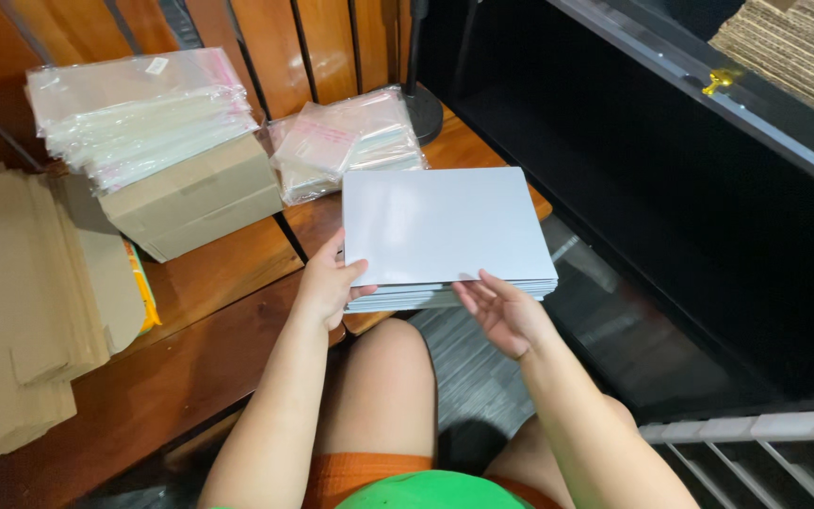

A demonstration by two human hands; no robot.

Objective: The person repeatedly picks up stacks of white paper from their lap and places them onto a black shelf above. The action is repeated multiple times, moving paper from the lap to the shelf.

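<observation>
bag piles (143,118) left, cabinet (708,236) right

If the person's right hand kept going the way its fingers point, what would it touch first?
The right hand points up-left at the stack of thin white rectangular boards; its fingertips already seem to touch the stack's near edge.
</observation>
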